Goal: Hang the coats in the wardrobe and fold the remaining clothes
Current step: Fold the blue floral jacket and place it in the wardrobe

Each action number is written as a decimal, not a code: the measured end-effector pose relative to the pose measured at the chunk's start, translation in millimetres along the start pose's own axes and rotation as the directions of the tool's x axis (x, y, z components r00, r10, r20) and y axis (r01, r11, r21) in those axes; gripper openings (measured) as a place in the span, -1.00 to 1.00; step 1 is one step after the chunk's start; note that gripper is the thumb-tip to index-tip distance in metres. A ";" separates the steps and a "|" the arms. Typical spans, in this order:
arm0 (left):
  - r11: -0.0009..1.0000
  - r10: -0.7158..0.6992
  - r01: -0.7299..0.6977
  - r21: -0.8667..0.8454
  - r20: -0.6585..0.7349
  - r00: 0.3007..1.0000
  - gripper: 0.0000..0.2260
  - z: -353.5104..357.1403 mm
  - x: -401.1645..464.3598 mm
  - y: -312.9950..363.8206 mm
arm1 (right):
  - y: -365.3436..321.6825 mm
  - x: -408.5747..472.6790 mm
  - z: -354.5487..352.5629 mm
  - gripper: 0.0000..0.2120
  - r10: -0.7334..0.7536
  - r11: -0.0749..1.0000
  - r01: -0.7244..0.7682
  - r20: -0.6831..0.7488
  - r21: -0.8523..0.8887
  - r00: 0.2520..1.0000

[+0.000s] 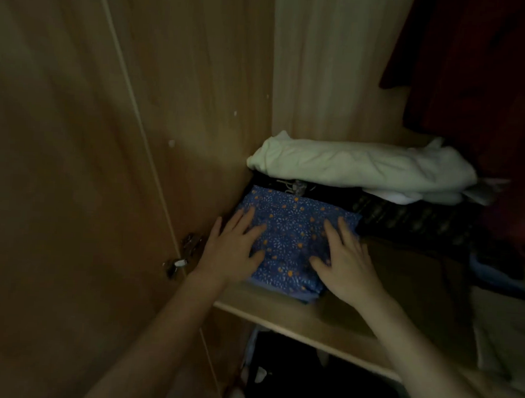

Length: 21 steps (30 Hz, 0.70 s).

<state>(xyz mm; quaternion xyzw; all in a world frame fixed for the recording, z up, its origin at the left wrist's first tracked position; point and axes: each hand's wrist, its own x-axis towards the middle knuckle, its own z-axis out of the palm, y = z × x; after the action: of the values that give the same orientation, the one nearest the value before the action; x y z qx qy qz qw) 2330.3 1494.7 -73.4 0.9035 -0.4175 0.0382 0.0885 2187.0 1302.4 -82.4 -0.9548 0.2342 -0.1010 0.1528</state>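
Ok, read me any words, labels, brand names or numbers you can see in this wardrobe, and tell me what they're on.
None can be read. The folded blue cloth under both hands carries only a pattern of orange and white flecks, and the pale folded garment behind it shows no print or tag.

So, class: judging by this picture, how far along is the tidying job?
Done: a folded white garment lies on the shelf, and dark red clothing hangs above. In hand: both hands, left and right, press the folded blue cloth flat. What is left cannot be seen.
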 end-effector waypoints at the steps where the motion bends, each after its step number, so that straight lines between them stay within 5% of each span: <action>1: 1.000 0.011 -0.011 -0.004 0.005 1.000 -0.50 -8.0 -11.3 2.8 | -3.6 -13.7 -5.5 -0.27 0.016 1.000 -0.016 0.005 -0.003 1.000; 15: 0.964 0.255 -0.267 -0.004 -0.284 0.924 -0.56 -47.8 -253.5 45.4 | -68.0 -284.2 -9.5 -0.29 0.232 0.972 -0.228 -0.098 0.048 0.968; 21: 0.969 0.242 -0.248 0.001 -0.228 0.943 -0.59 -79.4 -319.4 59.4 | -106.6 -348.8 -27.1 -0.31 0.177 0.984 -0.172 -0.128 0.048 0.976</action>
<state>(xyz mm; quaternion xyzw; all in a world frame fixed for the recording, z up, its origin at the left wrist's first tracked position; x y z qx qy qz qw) 2078.3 1711.0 -33.6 0.8330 -0.5142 0.1460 0.1426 1920.8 1552.5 -63.3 -0.9188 0.3248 -0.1544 0.1628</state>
